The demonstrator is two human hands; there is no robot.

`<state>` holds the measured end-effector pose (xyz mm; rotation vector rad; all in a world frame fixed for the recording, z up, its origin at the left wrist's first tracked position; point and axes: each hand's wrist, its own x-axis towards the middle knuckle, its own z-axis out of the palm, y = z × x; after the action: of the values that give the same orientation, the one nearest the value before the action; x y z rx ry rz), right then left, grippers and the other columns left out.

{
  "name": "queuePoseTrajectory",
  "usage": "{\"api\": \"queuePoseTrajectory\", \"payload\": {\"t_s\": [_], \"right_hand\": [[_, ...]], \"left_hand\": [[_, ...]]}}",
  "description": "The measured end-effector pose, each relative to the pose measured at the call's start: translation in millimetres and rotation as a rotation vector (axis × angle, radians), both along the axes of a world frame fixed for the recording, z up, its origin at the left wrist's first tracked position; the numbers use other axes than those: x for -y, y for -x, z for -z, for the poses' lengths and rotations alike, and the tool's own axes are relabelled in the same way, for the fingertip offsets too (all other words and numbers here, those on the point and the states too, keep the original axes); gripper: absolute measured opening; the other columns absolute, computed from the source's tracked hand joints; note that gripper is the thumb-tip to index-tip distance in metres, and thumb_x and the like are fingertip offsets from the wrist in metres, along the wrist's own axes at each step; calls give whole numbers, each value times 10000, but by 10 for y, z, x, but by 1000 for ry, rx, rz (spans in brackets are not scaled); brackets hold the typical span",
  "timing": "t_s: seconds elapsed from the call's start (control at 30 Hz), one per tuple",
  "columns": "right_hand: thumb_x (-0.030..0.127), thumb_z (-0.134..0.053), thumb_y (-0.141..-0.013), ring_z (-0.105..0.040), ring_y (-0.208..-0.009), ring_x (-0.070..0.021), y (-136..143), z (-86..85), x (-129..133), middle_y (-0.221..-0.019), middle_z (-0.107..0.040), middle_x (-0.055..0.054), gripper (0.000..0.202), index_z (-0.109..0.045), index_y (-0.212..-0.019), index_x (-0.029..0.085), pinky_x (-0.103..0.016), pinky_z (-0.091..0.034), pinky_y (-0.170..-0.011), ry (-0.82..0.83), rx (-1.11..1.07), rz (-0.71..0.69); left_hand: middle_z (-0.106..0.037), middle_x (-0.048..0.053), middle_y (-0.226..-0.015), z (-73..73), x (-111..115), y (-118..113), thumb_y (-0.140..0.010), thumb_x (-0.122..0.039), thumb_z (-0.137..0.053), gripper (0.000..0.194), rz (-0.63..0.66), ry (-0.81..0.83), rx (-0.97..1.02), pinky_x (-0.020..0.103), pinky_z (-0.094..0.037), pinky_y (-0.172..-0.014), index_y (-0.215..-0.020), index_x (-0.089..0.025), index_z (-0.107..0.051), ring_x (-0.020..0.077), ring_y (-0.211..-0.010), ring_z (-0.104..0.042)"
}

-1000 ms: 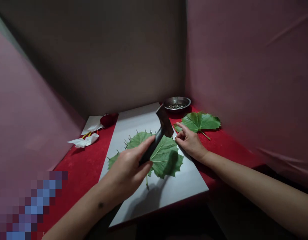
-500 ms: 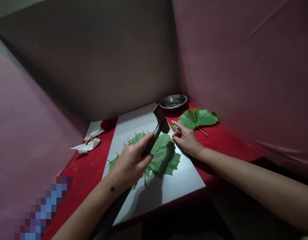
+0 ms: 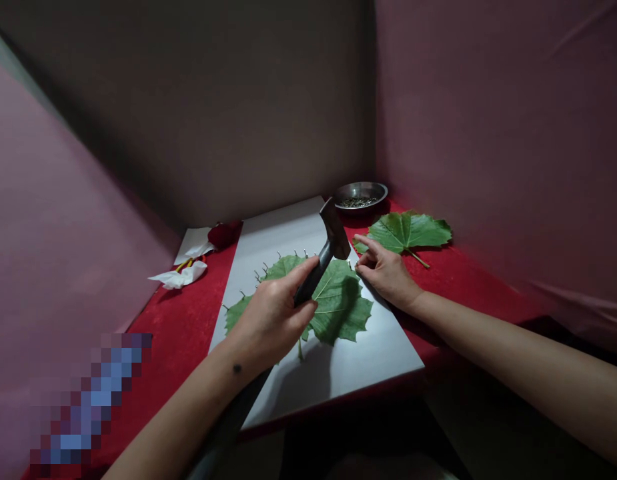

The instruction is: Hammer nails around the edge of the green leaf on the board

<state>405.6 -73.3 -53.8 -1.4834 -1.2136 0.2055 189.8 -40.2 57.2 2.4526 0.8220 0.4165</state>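
Note:
My left hand [image 3: 273, 317] is wrapped around the dark handle of a hammer [image 3: 333, 230], whose head is raised over the white board [image 3: 283, 230]. Beneath it a large green leaf [image 3: 338, 303] lies flat on the board, partly hidden by my left hand and arm. Several small nails [image 3: 265, 268] stand upright along the leaf's left and upper edges. At the leaf's upper right edge, my right hand [image 3: 388, 277] pinches a small nail [image 3: 357, 264] between thumb and fingers, with the index finger stretched out. Another nail stands just left of those fingertips.
A metal bowl [image 3: 361, 198] of nails stands behind the board's far right corner. A second green leaf [image 3: 411, 230] lies on the red cloth [image 3: 468, 277] to the right. On the left are white tissue [image 3: 181, 275] and a red object [image 3: 223, 235]. Pink and grey walls enclose the table.
The whole view has shifted slightly, so things sit a little further right and higher. My hands keep nearly the same places over the board, hammer still raised.

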Motion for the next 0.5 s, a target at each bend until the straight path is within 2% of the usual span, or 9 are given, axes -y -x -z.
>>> {"api": "queuePoseTrajectory", "payload": {"t_s": [0.13, 0.23, 0.4, 0.5], "right_hand": [[78, -531, -685, -583, -659, -131, 12, -19, 3, -695, -629, 7, 642, -449, -1319, 137, -287, -465, -731, 3, -10, 4], [77, -537, -681, -582, -654, -133, 19, -34, 2, -693, -624, 8, 671, -425, -1340, 138, -288, -463, -724, 16, -13, 7], [93, -550, -690, -563, -640, -131, 22, -45, 6, -683, -604, 12, 671, -420, -1347, 141, -280, -453, -706, 11, -8, -2], [106, -546, -705, -540, -617, -126, 22, -44, 9, -668, -590, 16, 643, -434, -1337, 145, -274, -445, -681, 10, 19, 20]], "left_hand": [[-538, -38, -620, 10, 22, -42, -752, -142, -504, 585, 36, -47, -50, 230, -362, -463, -1332, -198, -445, 95, -465, -424], [-609, -6, -685, 3, 44, -86, -750, -141, -502, 581, 47, -75, -67, 251, -407, -518, -1328, -184, -451, 117, -524, -495], [-683, 55, -933, 21, 62, -159, -749, -120, -491, 602, 82, -123, -2, 273, -468, -590, -1344, -195, -433, 135, -631, -583], [-691, 52, -870, 28, 50, -189, -740, -98, -481, 587, 100, -143, -99, 280, -480, -600, -1322, -172, -462, 156, -670, -606]]}}
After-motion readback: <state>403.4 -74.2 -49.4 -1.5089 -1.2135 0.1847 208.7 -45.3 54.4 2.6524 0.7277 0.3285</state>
